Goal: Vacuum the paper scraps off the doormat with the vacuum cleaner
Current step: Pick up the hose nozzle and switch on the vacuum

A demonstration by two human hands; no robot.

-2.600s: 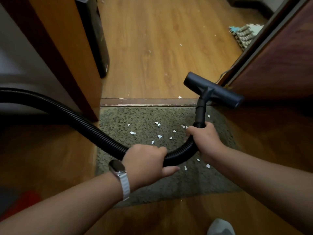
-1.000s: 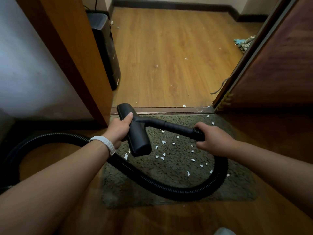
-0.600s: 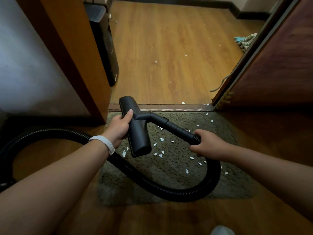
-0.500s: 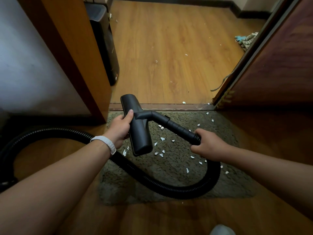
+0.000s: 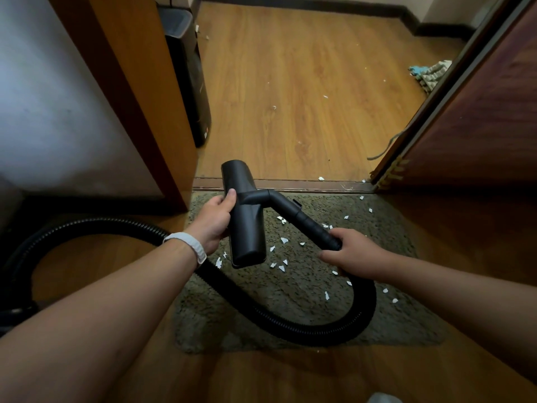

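Note:
A grey-green doormat [image 5: 392, 251] lies on the wooden floor before a threshold, strewn with several white paper scraps [image 5: 283, 239]. Above it I hold the black vacuum nozzle [image 5: 247, 222], lifted off the mat and pointing lengthwise away from me. My left hand [image 5: 213, 221] grips the nozzle head's left side. My right hand [image 5: 353, 254] is closed around the wand's end where the ribbed black hose [image 5: 290, 330] joins. The hose loops over the mat's near part and runs off to the left.
A wooden door frame [image 5: 151, 112] and white wall stand at left, with a black appliance [image 5: 189, 74] behind it. A dark brown door [image 5: 476, 112] is open at right. More scraps lie on the far floor, and a cloth [image 5: 430, 74] sits at far right.
My left hand left the hose and took the nozzle head, which swung from the right to the left over the mat. In the last half second the nozzle tilted slightly upward.

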